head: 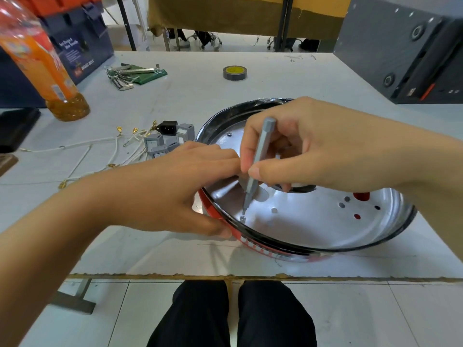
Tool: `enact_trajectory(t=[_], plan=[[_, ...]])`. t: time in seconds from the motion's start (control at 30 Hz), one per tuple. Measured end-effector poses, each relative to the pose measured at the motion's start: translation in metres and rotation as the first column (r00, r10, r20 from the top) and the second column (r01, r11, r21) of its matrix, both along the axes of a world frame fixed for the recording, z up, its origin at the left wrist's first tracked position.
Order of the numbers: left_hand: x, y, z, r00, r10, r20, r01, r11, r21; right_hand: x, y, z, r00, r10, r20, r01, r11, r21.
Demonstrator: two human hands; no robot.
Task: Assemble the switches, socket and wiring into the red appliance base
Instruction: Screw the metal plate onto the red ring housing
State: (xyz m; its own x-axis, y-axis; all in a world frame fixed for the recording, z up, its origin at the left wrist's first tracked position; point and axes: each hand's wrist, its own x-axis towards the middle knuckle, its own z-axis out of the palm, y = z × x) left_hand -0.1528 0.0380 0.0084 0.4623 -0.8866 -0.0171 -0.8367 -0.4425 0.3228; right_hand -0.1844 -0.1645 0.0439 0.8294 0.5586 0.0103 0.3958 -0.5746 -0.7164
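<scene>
The red appliance base point(253, 242) lies on the table with its shiny metal inside facing up. My left hand point(175, 186) grips its left rim, thumb on the red outer wall. My right hand point(313, 149) pinches a grey screwdriver bit point(258, 161), whose tip stands on a small screw point(242, 218) in the metal floor near the rim. To the left of the base lie several grey switches point(160, 144), a black socket point(168, 127) and white wires point(100, 156) with brass terminals.
An orange drink bottle point(47, 68) stands at the far left. A set of hex keys point(130, 73) and a roll of tape point(234, 72) lie farther back. A dark box point(400, 53) sits at the right rear. The table's front edge point(225, 276) runs just below the base.
</scene>
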Motion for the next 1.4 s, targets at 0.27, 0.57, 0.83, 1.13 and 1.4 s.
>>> enact_trajectory(t=[0.27,0.57,0.83,1.13,1.4], plan=[[-0.001,-0.001,0.001,1.000,-0.004,-0.009,0.004,1.000,-0.011,-0.003,-0.003,0.000,0.999,-0.039,-0.010,0.039,0.996,0.077],[0.001,0.000,0.001,0.999,-0.015,-0.036,0.015,1.000,0.005,-0.006,0.003,-0.010,0.990,0.139,0.027,-0.133,0.978,-0.159],[0.001,0.000,0.001,1.000,-0.006,-0.022,0.006,1.000,0.008,-0.008,0.012,-0.020,0.986,0.116,0.120,-0.077,0.954,-0.289],[0.000,-0.002,0.002,0.997,0.019,-0.069,-0.019,1.000,0.002,-0.013,0.019,-0.025,0.974,0.130,0.184,-0.049,0.919,-0.391],[0.000,-0.003,0.004,0.995,0.031,-0.090,-0.034,0.999,-0.025,-0.013,0.019,-0.024,0.970,0.148,0.194,-0.054,0.905,-0.421]])
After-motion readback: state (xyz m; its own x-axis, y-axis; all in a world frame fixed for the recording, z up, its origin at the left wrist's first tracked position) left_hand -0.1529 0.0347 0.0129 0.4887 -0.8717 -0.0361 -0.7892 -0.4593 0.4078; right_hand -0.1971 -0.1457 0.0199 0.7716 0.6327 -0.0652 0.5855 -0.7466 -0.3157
